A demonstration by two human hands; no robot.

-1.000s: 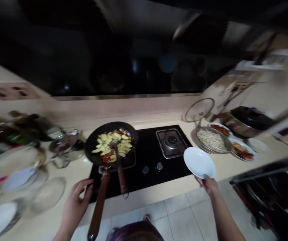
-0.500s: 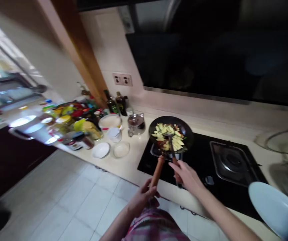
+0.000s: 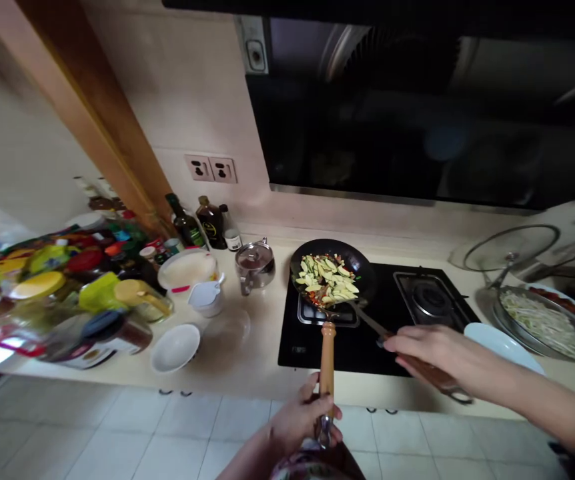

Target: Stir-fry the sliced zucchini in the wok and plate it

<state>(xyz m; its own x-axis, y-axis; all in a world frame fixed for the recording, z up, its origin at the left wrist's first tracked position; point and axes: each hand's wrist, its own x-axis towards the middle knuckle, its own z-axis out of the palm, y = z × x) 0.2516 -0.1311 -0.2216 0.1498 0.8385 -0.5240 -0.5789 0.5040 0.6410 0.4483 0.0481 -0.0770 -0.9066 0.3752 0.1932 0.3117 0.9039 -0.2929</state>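
A dark wok (image 3: 300,252) sits over the left burner, holding pale sliced vegetables (image 3: 328,275) with red bits among them. Its wooden handle (image 3: 327,360) points toward me, and my left hand (image 3: 303,417) is wrapped round the lower end. My right hand (image 3: 435,353) is closed on the wooden grip of a spatula (image 3: 371,323), to the right of the wok handle. The spatula's metal head is at the wok's near right edge, partly hidden against the rim.
A glass teapot (image 3: 255,265), a white bowl (image 3: 175,348) and a measuring cup (image 3: 206,298) stand left of the black cooktop (image 3: 387,353). Jars and bottles crowd the far left. At right are a pale plate (image 3: 502,347), a bowl of sprouts (image 3: 542,320) and a glass lid (image 3: 512,243).
My right hand and the spatula have moved right, and the spatula's head has gone from among the slices to the wok's near right edge. The camera view has shifted, showing more at right.
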